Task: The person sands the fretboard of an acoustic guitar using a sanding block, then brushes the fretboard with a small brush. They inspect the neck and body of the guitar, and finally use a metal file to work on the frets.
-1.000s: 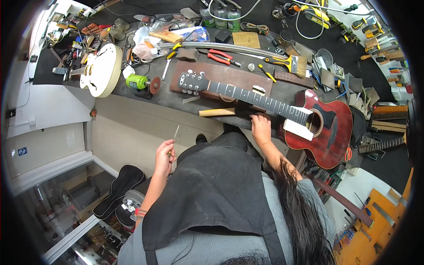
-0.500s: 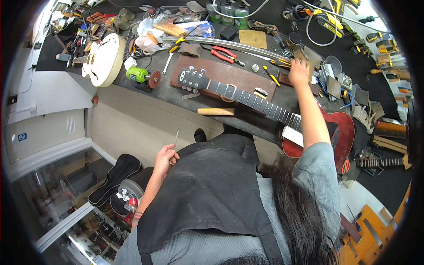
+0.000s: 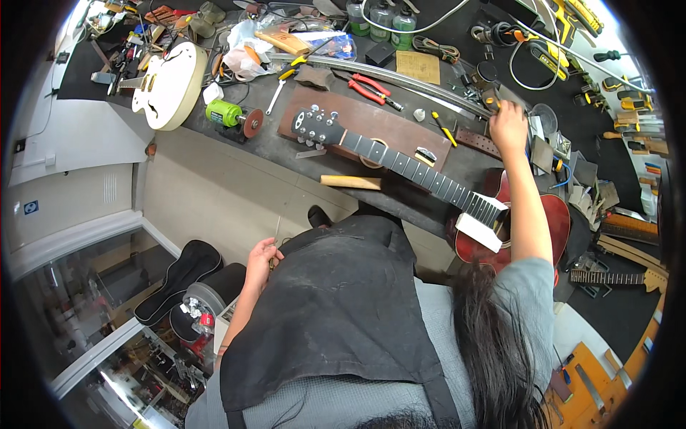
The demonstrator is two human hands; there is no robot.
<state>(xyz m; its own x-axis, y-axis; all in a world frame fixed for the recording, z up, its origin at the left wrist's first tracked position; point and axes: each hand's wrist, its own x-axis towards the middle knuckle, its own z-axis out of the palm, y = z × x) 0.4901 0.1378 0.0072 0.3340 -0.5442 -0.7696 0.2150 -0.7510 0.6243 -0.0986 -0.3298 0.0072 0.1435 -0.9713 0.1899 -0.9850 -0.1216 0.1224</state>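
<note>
My left hand (image 3: 264, 259) is low beside the apron, fingers closed around a slim tool with a thin metal shaft (image 3: 278, 227); its exact kind is unclear. Stretched toward the back right of the bench, my right hand (image 3: 509, 130) has its fingers curled down at small clutter. A bit of yellow and black shows by its fingertips, but what they grip is mostly hidden. Under my right arm lies a red acoustic guitar (image 3: 558, 214), its fretted neck (image 3: 407, 168) pointing left across a brown board (image 3: 296, 107). White card (image 3: 477, 232) covers part of the body near the neck's end.
A cream guitar body (image 3: 175, 89) and a green bench grinder (image 3: 224, 113) stand at left. Red-handled pliers (image 3: 368, 89), a perforated brown strip (image 3: 477, 141) and a wooden stick (image 3: 350, 182) lie around the neck. Tools hang at the right.
My right hand has moved right along the back of the bench, uncovering the perforated strip. The yellow-and-black handled tool that lay by it has left its spot. The view has shifted slightly.
</note>
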